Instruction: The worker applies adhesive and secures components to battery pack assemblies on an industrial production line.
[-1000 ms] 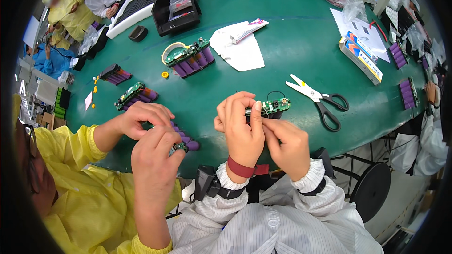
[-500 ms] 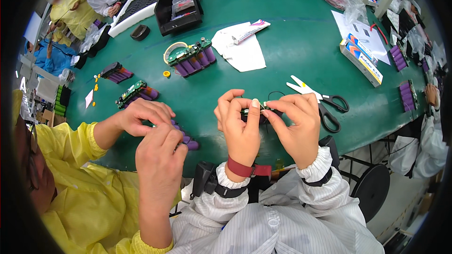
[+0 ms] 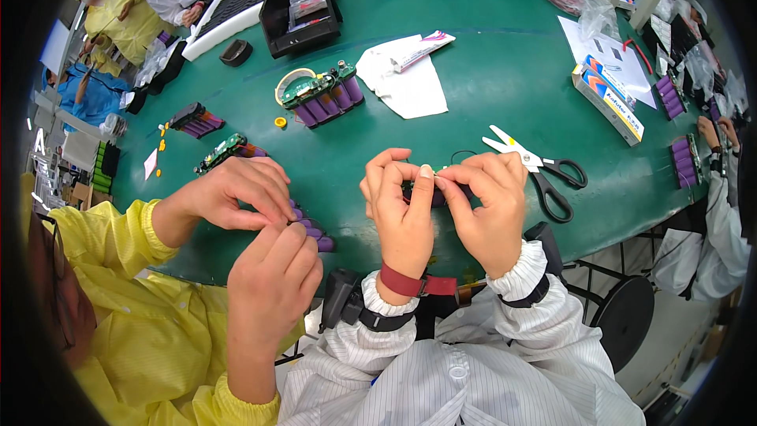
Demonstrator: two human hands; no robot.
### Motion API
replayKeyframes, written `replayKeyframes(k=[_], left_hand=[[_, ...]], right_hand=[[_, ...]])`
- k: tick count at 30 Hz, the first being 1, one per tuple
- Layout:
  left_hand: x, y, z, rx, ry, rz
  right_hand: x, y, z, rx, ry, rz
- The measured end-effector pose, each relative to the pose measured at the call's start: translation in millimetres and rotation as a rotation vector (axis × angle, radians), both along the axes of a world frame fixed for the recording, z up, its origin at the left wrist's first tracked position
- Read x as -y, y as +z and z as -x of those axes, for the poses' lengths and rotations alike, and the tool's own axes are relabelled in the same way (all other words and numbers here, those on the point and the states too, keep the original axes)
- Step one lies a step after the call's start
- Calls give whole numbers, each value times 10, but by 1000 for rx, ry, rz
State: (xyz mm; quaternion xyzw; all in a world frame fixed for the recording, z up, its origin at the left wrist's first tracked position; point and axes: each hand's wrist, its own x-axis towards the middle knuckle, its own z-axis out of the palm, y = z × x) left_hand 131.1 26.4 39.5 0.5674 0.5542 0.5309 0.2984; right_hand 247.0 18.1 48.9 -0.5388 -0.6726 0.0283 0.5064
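Close in front of me at the table's near edge, my left hand (image 3: 400, 209) curls round a battery pack (image 3: 439, 196), dark with a bit of green circuit board; the fingers hide most of it. My right hand (image 3: 490, 201) is closed in a pinch at the pack's top, its thumb and forefinger tips meeting beside my left thumb. Whatever sits in that pinch is too small to make out. A thin black wire (image 3: 464, 152) loops up behind the fingers. Nearest my right hand lie scissors (image 3: 544, 166) with white blades and black handles, spread apart.
At left a co-worker's two hands (image 3: 260, 229) work over a purple battery pack (image 3: 311, 229). Beyond are another purple pack (image 3: 327, 102), a tape roll (image 3: 293, 83), a white cloth (image 3: 406, 91) with a tube (image 3: 422, 49), a black bin (image 3: 296, 16) and a small carton (image 3: 607, 102).
My right hand has shifted slightly left and its fingers have drawn closer to my left hand. The co-worker's hands at left have come together.
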Motion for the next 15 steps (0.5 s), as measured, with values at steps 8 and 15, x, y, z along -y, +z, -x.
replayKeyframes(k=[8, 15], left_hand=[[-19, -64, 50, 25, -26, -29], [-27, -74, 25, 50, -15, -49]], right_hand=[[-4, -113, 84, 8, -29, -4], [-11, -116, 96, -88, -55, 69]])
